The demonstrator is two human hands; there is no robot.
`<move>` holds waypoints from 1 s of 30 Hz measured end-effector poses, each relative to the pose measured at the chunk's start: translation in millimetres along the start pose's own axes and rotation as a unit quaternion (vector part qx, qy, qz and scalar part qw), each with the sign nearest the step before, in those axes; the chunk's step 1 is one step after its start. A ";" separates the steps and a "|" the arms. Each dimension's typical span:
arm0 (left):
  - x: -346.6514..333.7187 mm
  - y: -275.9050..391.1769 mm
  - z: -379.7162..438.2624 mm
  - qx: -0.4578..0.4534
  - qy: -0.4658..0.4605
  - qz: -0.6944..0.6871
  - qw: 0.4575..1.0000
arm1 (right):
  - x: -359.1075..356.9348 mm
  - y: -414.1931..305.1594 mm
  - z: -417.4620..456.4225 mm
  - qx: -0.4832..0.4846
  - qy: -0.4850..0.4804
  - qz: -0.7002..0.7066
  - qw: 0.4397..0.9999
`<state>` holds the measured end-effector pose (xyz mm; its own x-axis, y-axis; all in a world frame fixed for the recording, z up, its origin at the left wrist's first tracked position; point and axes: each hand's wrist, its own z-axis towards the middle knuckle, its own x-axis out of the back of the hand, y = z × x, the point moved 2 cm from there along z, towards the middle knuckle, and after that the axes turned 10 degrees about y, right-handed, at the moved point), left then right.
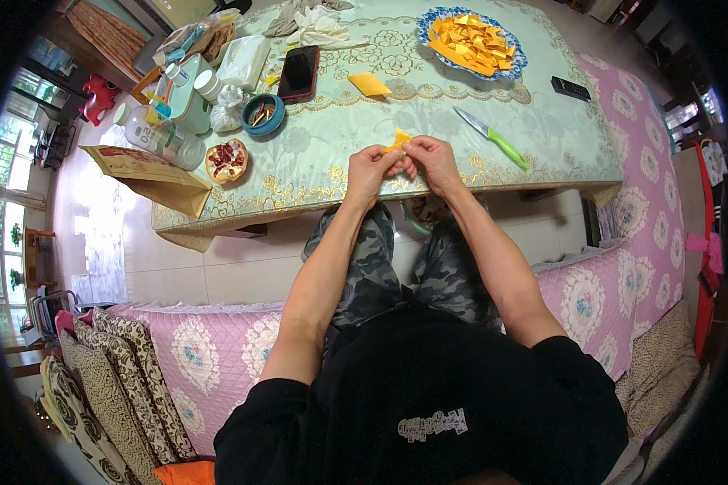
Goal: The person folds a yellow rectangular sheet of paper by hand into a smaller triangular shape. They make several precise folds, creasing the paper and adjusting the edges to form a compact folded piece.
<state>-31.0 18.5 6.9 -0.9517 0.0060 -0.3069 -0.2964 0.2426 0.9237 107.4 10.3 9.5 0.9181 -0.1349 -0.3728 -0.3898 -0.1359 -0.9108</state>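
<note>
A small piece of folded yellow paper [400, 139] is pinched between my two hands just above the front edge of the table. My left hand [369, 170] grips its left side with thumb and fingers. On the other side, my right hand [432, 159] holds it close to the fold; the fingers partly hide it. Beyond the hands lies a flat yellow paper diamond [370, 85]. A blue-and-white scalloped dish [514, 41] at the far right holds a heap of folded yellow paper pieces [470, 45]. To the right rests a paring knife with a green handle [507, 148].
A halved pomegranate [226, 161], a paper bag [151, 179], a clear plastic bottle [170, 138], a blue ashtray [262, 125] and a smartphone [298, 73] occupy the table's left side. A black remote control [570, 88] lies near the right edge. Behind me is a pink quilted sofa [218, 345].
</note>
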 end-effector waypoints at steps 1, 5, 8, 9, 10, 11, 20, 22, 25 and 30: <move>-4.9 6.3 -4.1 0.000 -0.009 0.000 1.000 | 1.2 0.6 0.7 0.001 0.002 0.007 1.000; 2.7 -4.3 3.3 -0.001 -0.018 0.012 1.000 | -3.4 -2.3 -1.7 -0.014 -0.008 -0.014 1.000; 2.1 -2.9 2.5 0.000 -0.016 0.017 1.000 | -3.3 -2.6 -2.5 -0.015 -0.002 -0.018 1.000; 2.3 -3.1 3.1 0.001 -0.012 0.012 1.000 | -1.8 -1.5 -1.3 -0.011 -0.002 -0.013 1.000; 2.7 -4.1 4.4 0.001 -0.009 0.007 1.000 | -0.9 -0.9 -0.5 -0.008 -0.002 -0.008 1.000; 3.0 -4.4 5.0 0.002 -0.006 0.002 1.000 | -0.5 -0.6 -0.3 -0.007 -0.001 -0.002 1.000; 4.2 -4.5 4.8 0.016 0.015 -0.053 0.998 | 0.5 1.1 0.9 -0.003 -0.001 0.009 1.000; 3.6 -4.8 4.7 -0.008 0.026 -0.057 0.998 | 1.0 1.5 1.0 -0.005 0.000 0.010 1.000; 6.0 -6.4 4.9 -0.010 0.030 -0.071 0.997 | -0.7 -0.5 0.3 -0.001 -0.003 -0.003 1.000; 7.9 -6.9 6.4 -0.002 0.013 -0.108 0.994 | 0.1 -0.9 0.3 -0.002 0.000 0.005 1.000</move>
<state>-35.9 23.1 -3.3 -0.8675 -0.0707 -0.4925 -0.4945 0.2318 0.8377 107.9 10.7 10.2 0.9140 -0.1370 -0.3820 -0.3995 -0.1381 -0.9063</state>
